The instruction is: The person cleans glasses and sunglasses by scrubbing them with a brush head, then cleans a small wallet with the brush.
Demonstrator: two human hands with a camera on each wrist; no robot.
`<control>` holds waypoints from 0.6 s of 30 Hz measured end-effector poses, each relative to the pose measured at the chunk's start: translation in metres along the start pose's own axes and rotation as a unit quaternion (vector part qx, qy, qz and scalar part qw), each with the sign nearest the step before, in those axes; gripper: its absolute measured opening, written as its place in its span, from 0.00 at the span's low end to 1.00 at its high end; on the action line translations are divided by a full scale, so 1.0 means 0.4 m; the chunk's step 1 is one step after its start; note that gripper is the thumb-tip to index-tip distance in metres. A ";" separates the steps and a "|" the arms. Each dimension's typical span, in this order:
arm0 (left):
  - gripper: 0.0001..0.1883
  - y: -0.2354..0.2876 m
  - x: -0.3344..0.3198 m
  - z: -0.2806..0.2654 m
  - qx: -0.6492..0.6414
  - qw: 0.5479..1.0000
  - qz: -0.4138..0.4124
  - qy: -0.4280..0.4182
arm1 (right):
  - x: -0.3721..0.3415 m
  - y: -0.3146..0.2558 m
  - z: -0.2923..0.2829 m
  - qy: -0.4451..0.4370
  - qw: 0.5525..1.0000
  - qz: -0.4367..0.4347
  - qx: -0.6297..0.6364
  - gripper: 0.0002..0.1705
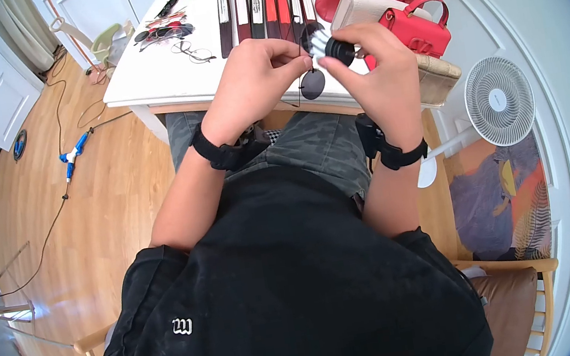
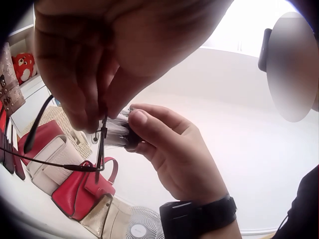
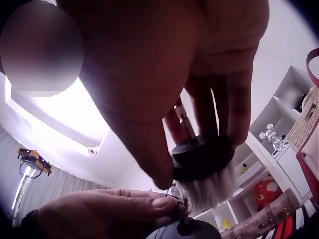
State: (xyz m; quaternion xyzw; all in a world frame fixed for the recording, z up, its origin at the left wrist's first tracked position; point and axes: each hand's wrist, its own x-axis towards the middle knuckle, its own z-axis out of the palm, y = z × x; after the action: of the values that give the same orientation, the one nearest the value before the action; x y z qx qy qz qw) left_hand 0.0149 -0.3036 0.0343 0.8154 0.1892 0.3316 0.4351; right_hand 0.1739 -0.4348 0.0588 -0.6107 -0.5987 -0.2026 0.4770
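Observation:
My left hand (image 1: 249,77) pinches a pair of sunglasses (image 1: 313,85) with round dark lenses and a thin dark frame, held up over the table's near edge. In the left wrist view their thin arm (image 2: 75,168) stretches off to the left. Facing it, my right hand (image 1: 387,65) grips a round brush (image 3: 203,157) by its black base, thumb on one side and fingers on the other. The brush's white bristles (image 3: 207,191) point at the frame, right by the left fingertips. Part of the sunglasses is hidden behind the left fingers.
On the white table (image 1: 214,86) lie several pairs of glasses (image 1: 166,33) at the left and a row of dark, red and white cases (image 1: 255,15) at the back. Red and cream handbags (image 1: 417,28) stand at the right. Beyond them is a white fan (image 1: 498,100).

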 end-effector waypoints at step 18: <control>0.12 0.027 -0.010 -0.007 -0.007 1.000 0.003 -0.020 | 0.006 0.015 -0.001 0.076 0.997 -0.014 0.019 0.21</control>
State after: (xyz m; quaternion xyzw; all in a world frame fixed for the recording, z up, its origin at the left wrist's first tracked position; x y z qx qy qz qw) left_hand 0.0102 -0.3105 0.0429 0.8197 0.1753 0.3178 0.4432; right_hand 0.1802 -0.4329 0.0589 -0.5761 -0.5728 -0.2438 0.5297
